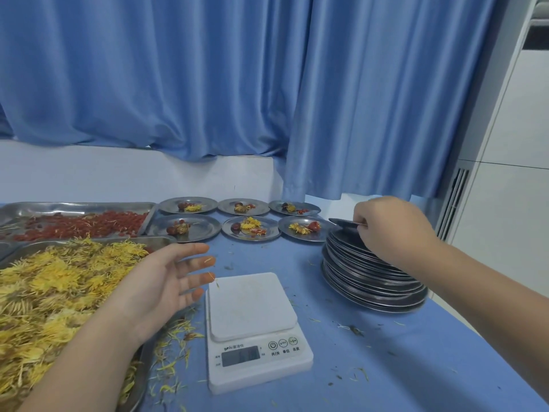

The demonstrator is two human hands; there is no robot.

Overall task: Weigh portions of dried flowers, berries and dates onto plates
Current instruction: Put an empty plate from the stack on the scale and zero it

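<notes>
The person's left grip [160,281] is a bare hand spread wide, fingers straight and apart, palm turned toward the right, holding nothing. It hovers above the right edge of the flower tray [166,239], just left of the kitchen scale [255,331]. A thin yellow petal [211,275] clings to 1 fingertip.

The right grip [389,224] is curled over the stack of steel plates [371,281] at the right of the worktop [386,352]. Its fingers and thumb pinch the far edge of the top plate [346,223], which is tilted up off the plates beneath it.

The white scale stands between the 2 hands. Its platform [251,304] is bare and its display [240,355] is too dim to read.

The near tray is heaped with dried yellow flowers [53,286]. Behind it, a second steel tray [74,208] carries a layer of red berries [89,227].

At the back of the worktop, 6 filled plates [205,230] lie in 2 rows of 3, between the berry tray and the stack. Each has a small portion of yellow flower, red berries and a dark date.

Loose petals [169,352] are scattered on the blue cloth beside the flower tray and the scale. A blue curtain [208,84] hangs behind the worktop.
</notes>
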